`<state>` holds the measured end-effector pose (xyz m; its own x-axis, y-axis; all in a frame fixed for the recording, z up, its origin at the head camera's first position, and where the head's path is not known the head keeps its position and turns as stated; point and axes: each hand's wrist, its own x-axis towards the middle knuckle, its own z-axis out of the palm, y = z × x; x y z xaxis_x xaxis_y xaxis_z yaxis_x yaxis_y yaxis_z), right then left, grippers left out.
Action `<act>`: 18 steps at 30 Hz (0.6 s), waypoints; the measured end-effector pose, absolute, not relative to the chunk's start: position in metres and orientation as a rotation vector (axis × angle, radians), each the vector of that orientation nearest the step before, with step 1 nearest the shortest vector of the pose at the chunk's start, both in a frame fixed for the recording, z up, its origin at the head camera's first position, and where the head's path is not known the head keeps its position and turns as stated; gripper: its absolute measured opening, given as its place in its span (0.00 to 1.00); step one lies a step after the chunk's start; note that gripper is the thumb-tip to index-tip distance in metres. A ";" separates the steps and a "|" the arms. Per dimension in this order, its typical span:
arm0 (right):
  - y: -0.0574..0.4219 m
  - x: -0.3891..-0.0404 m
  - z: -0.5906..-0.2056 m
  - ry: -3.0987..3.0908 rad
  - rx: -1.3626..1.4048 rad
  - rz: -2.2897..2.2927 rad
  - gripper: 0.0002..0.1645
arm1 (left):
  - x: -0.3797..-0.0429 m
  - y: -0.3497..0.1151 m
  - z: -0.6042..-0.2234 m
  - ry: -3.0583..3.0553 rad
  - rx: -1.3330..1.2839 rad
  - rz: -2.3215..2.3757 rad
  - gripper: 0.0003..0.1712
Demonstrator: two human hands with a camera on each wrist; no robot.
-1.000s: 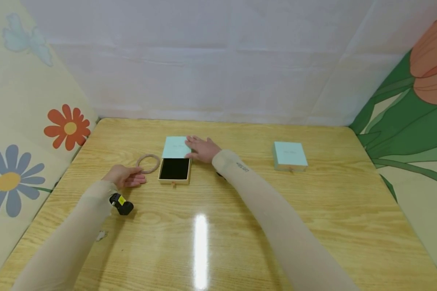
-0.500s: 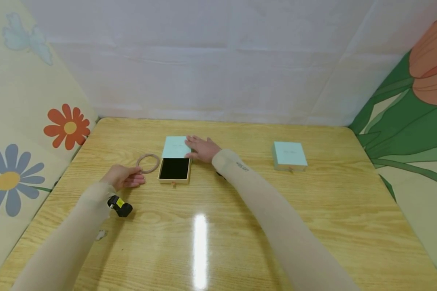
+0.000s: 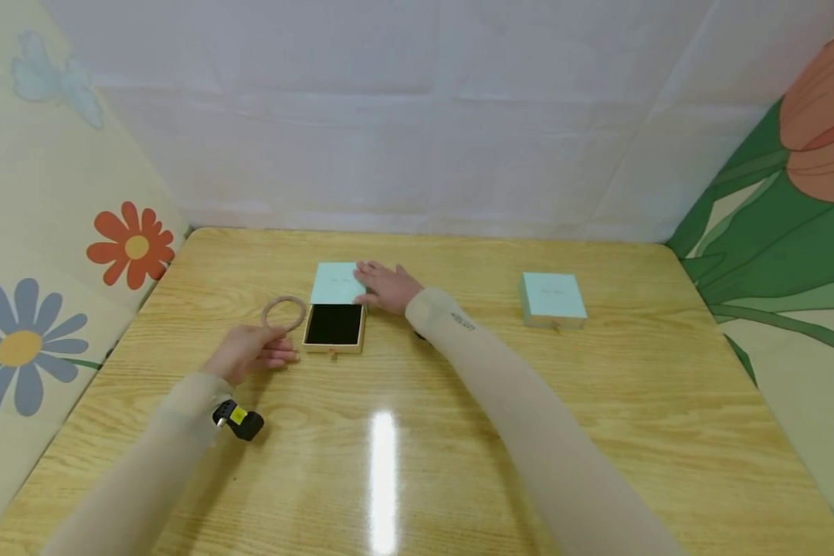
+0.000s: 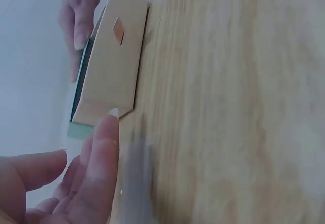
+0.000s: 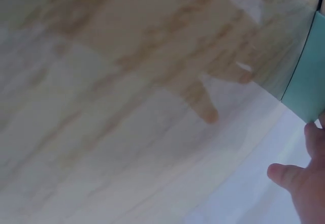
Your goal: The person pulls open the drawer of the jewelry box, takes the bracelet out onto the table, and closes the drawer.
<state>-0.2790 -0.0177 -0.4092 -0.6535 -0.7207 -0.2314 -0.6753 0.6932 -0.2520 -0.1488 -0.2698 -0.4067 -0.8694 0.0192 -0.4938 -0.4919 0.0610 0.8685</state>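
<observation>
A thin pinkish-brown bangle (image 3: 283, 298) lies on the table at the left of a small drawer box. My left hand (image 3: 250, 351) is at the bangle's near side, fingers extended towards the box; its index finger overlaps the bangle's edge in the head view. In the left wrist view, thumb and fingers (image 4: 104, 153) stand apart with nothing between them, a fingertip close to the drawer's corner. The drawer (image 3: 334, 324), black-lined with a small pull tab, is slid out of its mint sleeve (image 3: 337, 283). My right hand (image 3: 389, 288) rests on the sleeve's right side, fingers laid across its top.
A second mint box (image 3: 554, 295), with its drawer in, stands at the right of the wooden table (image 3: 452, 432). A white sheet (image 3: 389, 139) hangs behind the table's far edge. Flower-printed panels flank both sides.
My left hand first stays beside the bangle, then shifts a little right and nearer to me, towards the box. Bangle, boxes and right hand keep their places.
</observation>
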 end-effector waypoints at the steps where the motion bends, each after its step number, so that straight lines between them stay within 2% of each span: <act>1: -0.017 -0.279 -0.409 2.593 -1.100 -0.210 0.42 | -0.148 -0.267 -0.407 1.969 -0.470 1.870 0.19; 18: -0.018 -0.280 -0.409 2.592 -1.098 -0.224 0.41 | -0.126 -0.248 -0.409 1.932 -0.339 1.854 0.21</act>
<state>-0.2796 -0.0179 -0.4091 -0.6551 -0.7207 -0.2266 -0.6712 0.6929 -0.2634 -0.1262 -0.2478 -0.4093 -0.8737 0.1228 -0.4706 -0.4652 0.0718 0.8823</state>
